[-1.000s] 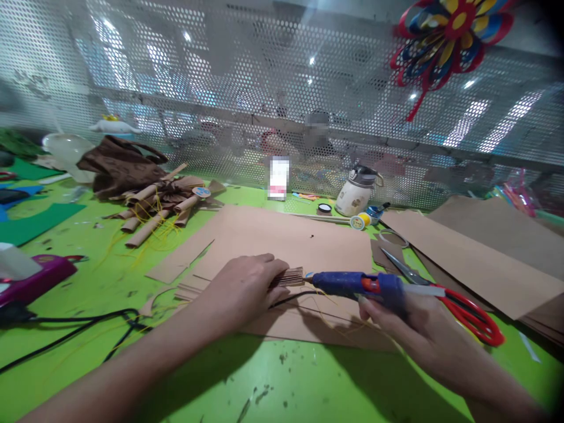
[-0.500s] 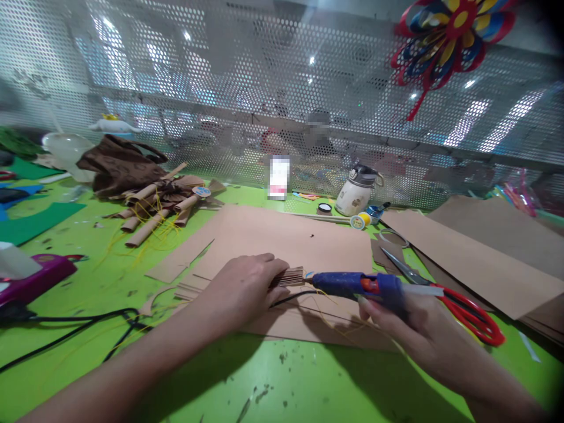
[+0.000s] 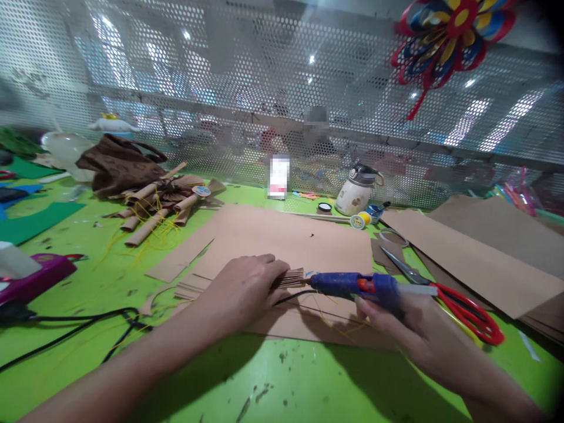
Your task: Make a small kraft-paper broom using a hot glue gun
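Beside the right hand, red-handled scissors.

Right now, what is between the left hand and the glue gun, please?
In the head view, the folded paper that the left hand holds sticks out toward the glue gun, and a black cord also crosses this gap.
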`<action>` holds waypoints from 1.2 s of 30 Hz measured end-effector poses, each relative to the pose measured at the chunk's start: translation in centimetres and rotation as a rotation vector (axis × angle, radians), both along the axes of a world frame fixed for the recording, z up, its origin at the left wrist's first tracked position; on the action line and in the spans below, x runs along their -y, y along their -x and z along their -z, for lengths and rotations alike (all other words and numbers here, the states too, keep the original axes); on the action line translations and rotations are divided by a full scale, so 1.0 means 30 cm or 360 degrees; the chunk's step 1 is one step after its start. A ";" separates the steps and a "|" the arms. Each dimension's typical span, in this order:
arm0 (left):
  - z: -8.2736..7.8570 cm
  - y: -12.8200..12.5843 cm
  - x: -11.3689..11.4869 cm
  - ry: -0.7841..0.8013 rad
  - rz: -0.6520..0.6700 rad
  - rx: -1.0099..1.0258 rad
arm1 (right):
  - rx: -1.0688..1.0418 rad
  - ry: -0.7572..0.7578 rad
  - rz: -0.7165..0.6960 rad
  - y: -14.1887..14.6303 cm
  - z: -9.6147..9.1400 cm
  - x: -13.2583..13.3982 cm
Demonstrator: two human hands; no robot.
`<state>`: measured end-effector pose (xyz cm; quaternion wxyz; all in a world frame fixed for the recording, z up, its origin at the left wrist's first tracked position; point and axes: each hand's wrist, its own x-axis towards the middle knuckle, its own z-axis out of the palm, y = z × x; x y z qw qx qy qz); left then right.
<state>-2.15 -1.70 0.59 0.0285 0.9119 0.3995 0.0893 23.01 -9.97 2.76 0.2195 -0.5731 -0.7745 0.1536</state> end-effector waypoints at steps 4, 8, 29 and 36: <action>-0.002 0.000 0.001 -0.0009 -0.0019 -0.0021 | -0.0011 0.0000 0.0015 0.003 -0.002 0.003; -0.001 0.001 -0.002 -0.0017 -0.0016 -0.0015 | -0.0023 -0.0016 0.0017 0.002 0.000 0.002; -0.039 0.001 -0.006 0.0400 0.0020 0.0216 | -0.0023 -0.0200 -0.0051 0.026 0.007 0.012; -0.046 -0.003 -0.004 0.0421 -0.0025 0.0180 | 0.0022 -0.0225 -0.0022 0.021 0.004 0.014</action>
